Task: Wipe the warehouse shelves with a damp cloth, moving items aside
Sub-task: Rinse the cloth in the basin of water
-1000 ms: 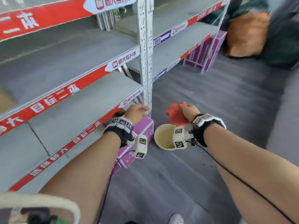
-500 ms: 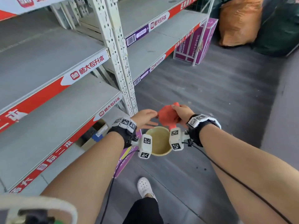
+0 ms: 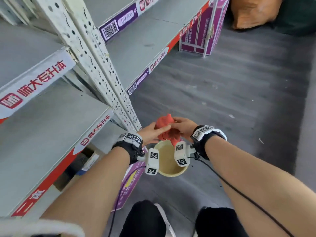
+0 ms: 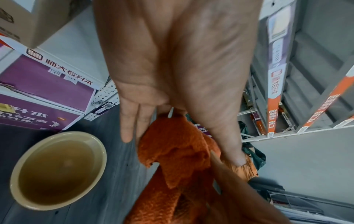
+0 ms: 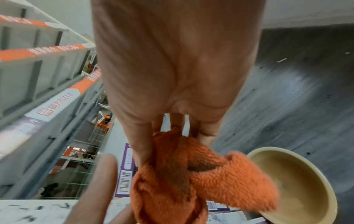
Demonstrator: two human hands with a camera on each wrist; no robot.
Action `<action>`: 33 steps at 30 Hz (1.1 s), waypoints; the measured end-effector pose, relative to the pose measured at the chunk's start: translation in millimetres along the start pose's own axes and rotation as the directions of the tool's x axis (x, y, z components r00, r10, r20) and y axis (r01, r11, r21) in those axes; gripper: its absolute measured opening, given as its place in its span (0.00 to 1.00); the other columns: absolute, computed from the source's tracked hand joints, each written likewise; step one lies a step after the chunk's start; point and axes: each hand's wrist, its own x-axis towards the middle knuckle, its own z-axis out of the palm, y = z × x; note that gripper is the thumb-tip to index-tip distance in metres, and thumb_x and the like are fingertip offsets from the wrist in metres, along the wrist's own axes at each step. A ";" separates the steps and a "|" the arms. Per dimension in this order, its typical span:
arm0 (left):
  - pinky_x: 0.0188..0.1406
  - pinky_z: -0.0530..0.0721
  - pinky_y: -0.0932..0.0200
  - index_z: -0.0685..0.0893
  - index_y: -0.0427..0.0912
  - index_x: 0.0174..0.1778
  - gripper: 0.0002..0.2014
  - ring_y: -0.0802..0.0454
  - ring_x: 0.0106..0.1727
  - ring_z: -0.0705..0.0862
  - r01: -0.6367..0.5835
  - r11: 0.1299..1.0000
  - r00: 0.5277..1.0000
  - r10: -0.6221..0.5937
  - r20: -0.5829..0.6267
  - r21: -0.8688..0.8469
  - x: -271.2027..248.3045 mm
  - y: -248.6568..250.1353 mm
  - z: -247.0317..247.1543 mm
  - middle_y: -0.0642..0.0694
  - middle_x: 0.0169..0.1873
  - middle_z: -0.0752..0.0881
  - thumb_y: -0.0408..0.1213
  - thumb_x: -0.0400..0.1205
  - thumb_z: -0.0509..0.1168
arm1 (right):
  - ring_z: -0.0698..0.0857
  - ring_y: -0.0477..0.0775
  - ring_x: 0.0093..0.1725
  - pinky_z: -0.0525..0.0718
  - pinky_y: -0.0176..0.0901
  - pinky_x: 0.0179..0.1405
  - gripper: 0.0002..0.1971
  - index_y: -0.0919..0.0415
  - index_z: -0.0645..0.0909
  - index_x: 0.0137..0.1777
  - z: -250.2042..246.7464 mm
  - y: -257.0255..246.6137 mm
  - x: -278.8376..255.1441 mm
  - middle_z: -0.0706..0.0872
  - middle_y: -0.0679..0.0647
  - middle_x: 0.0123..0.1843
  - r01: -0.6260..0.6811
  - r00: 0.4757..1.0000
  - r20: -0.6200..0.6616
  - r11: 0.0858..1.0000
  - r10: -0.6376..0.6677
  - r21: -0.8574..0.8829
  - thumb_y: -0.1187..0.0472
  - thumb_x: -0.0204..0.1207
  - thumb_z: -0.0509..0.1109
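Observation:
An orange-red cloth (image 3: 166,127) hangs bunched over a beige bowl (image 3: 171,175) of water that stands on the grey floor. My left hand (image 3: 159,132) pinches the cloth's left side between thumb and nearly straight fingers, as the left wrist view shows: left hand (image 4: 182,145), cloth (image 4: 178,159), bowl (image 4: 103,153). My right hand (image 3: 179,125) pinches the cloth's right side from above. In the right wrist view the right hand (image 5: 172,144) grips the cloth (image 5: 191,174), with the bowl (image 5: 254,153) below. Grey shelves (image 3: 51,134) with red edge strips stand at the left.
A white perforated shelf post (image 3: 102,74) rises just left of my hands. A purple box (image 3: 131,182) sits on the floor under the lowest shelf, beside the bowl. More purple boxes (image 3: 205,31) and an orange sack (image 3: 253,12) lie farther back. My knees are at the bottom.
My left hand moved right from the purple box and took hold of the cloth that the right hand held alone. My view tilted down and closer to the bowl.

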 end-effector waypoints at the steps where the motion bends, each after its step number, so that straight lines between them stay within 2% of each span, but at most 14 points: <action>1: 0.59 0.82 0.57 0.69 0.47 0.72 0.28 0.50 0.61 0.84 -0.004 1.000 0.999 0.004 -0.038 0.014 21.8 -14.2 2.8 0.45 0.64 0.82 0.52 0.79 0.67 | 0.79 0.39 0.14 0.75 0.28 0.12 0.13 0.62 0.78 0.63 -3.1 15.7 17.3 0.85 0.49 0.27 0.004 1.000 -0.005 1.000 -0.004 -0.018 0.71 0.80 0.65; 3: 0.59 0.85 0.50 0.72 0.43 0.69 0.28 0.45 0.60 0.85 0.015 1.000 0.996 -0.013 -0.083 0.014 71.1 -51.0 9.0 0.41 0.63 0.83 0.45 0.76 0.72 | 0.81 0.37 0.20 0.79 0.29 0.21 0.14 0.62 0.79 0.62 -7.3 51.0 53.0 0.86 0.49 0.32 0.014 1.000 -0.016 0.997 -0.015 -0.079 0.71 0.77 0.68; 5: 0.59 0.86 0.45 0.77 0.41 0.65 0.29 0.43 0.56 0.87 0.052 0.995 0.991 -0.042 -0.125 0.080 118.0 -89.7 15.5 0.39 0.59 0.86 0.46 0.71 0.74 | 0.82 0.42 0.25 0.82 0.33 0.27 0.09 0.61 0.81 0.52 -9.8 91.0 92.4 0.83 0.51 0.35 0.007 0.999 -0.031 0.985 -0.012 -0.174 0.70 0.74 0.72; 7: 0.57 0.85 0.53 0.81 0.40 0.59 0.23 0.44 0.53 0.87 0.081 0.961 0.980 -0.028 -0.198 0.265 154.7 -122.3 20.1 0.44 0.53 0.88 0.48 0.71 0.74 | 0.79 0.47 0.29 0.80 0.38 0.32 0.07 0.58 0.81 0.47 -11.0 133.5 132.6 0.80 0.50 0.33 -0.016 1.000 -0.030 0.963 0.008 -0.269 0.67 0.72 0.74; 8: 0.54 0.83 0.56 0.82 0.40 0.58 0.20 0.44 0.55 0.87 0.097 0.930 0.972 -0.012 -0.233 0.354 175.6 -142.1 21.0 0.44 0.52 0.88 0.47 0.74 0.73 | 0.80 0.47 0.31 0.79 0.38 0.35 0.08 0.58 0.81 0.50 -12.0 156.4 153.1 0.80 0.50 0.34 -0.032 0.999 -0.024 0.946 0.026 -0.322 0.66 0.72 0.74; 11: 0.54 0.77 0.59 0.81 0.41 0.63 0.20 0.44 0.61 0.83 0.147 0.858 0.946 0.024 -0.323 0.493 238.0 -207.9 23.8 0.42 0.59 0.86 0.43 0.77 0.71 | 0.81 0.44 0.39 0.78 0.28 0.29 0.17 0.61 0.81 0.62 -18.4 229.4 212.6 0.83 0.55 0.43 -0.075 0.997 -0.036 0.899 0.066 -0.431 0.67 0.72 0.73; 15: 0.59 0.76 0.62 0.81 0.46 0.66 0.20 0.45 0.62 0.83 0.182 0.805 0.926 0.052 -0.373 0.564 318.9 -303.1 39.5 0.43 0.62 0.84 0.37 0.77 0.71 | 0.78 0.50 0.49 0.80 0.42 0.58 0.16 0.63 0.83 0.62 -19.9 327.9 282.1 0.86 0.61 0.61 -0.148 0.988 -0.107 0.845 0.108 -0.513 0.67 0.74 0.71; 18: 0.63 0.76 0.60 0.80 0.46 0.68 0.21 0.45 0.63 0.82 0.197 0.762 0.936 0.040 -0.349 0.617 367.1 -357.9 58.2 0.43 0.63 0.85 0.36 0.78 0.69 | 0.82 0.56 0.55 0.80 0.46 0.59 0.15 0.66 0.83 0.63 -12.7 390.5 324.1 0.86 0.61 0.60 -0.191 0.981 -0.076 0.847 0.177 -0.497 0.69 0.79 0.64; 20: 0.68 0.76 0.57 0.79 0.44 0.69 0.22 0.44 0.66 0.80 0.191 0.734 0.943 0.047 -0.329 0.651 394.2 -386.1 69.9 0.42 0.65 0.82 0.34 0.78 0.67 | 0.83 0.60 0.61 0.81 0.49 0.63 0.15 0.64 0.83 0.64 -9.9 424.7 348.1 0.85 0.61 0.63 -0.176 0.984 -0.089 0.869 0.152 -0.462 0.69 0.78 0.64; 23: 0.75 0.71 0.50 0.72 0.53 0.75 0.28 0.41 0.73 0.72 0.215 0.641 0.949 0.043 -0.314 0.737 423.1 -414.2 81.2 0.42 0.75 0.70 0.38 0.78 0.66 | 0.75 0.58 0.74 0.71 0.44 0.74 0.20 0.62 0.75 0.72 -10.0 457.3 363.4 0.76 0.59 0.74 -0.217 0.976 -0.127 0.867 0.179 -0.448 0.61 0.81 0.63; 25: 0.78 0.68 0.47 0.66 0.58 0.78 0.30 0.40 0.78 0.66 0.205 0.620 0.960 0.023 -0.278 0.758 434.2 -425.4 86.8 0.45 0.81 0.58 0.38 0.79 0.65 | 0.68 0.55 0.78 0.63 0.39 0.76 0.21 0.63 0.69 0.76 -11.8 464.3 364.8 0.71 0.57 0.78 -0.241 0.970 -0.131 0.896 0.206 -0.373 0.59 0.85 0.57; 27: 0.80 0.63 0.44 0.62 0.60 0.79 0.30 0.38 0.81 0.58 0.189 0.586 0.971 0.006 -0.238 0.788 443.6 -434.5 91.3 0.53 0.84 0.46 0.38 0.82 0.61 | 0.73 0.59 0.75 0.69 0.43 0.74 0.22 0.64 0.69 0.76 -8.7 473.6 373.8 0.73 0.61 0.76 -0.293 0.955 -0.134 0.913 0.265 -0.285 0.61 0.84 0.59; 29: 0.80 0.60 0.40 0.57 0.64 0.79 0.30 0.38 0.83 0.53 0.159 0.544 0.981 0.008 -0.194 0.824 455.1 -442.9 95.5 0.57 0.83 0.40 0.40 0.83 0.58 | 0.79 0.62 0.69 0.76 0.48 0.70 0.21 0.61 0.71 0.75 -5.1 487.8 387.2 0.78 0.62 0.72 -0.235 0.971 -0.122 0.912 0.205 -0.337 0.61 0.81 0.62; 33: 0.81 0.54 0.36 0.49 0.63 0.82 0.33 0.41 0.84 0.42 0.059 0.510 0.998 -0.041 -0.045 0.858 480.2 -458.4 104.0 0.57 0.82 0.34 0.41 0.84 0.59 | 0.72 0.59 0.75 0.68 0.44 0.76 0.23 0.59 0.69 0.78 4.5 506.9 406.2 0.71 0.58 0.77 -0.200 0.970 0.034 0.869 0.241 -0.452 0.65 0.82 0.59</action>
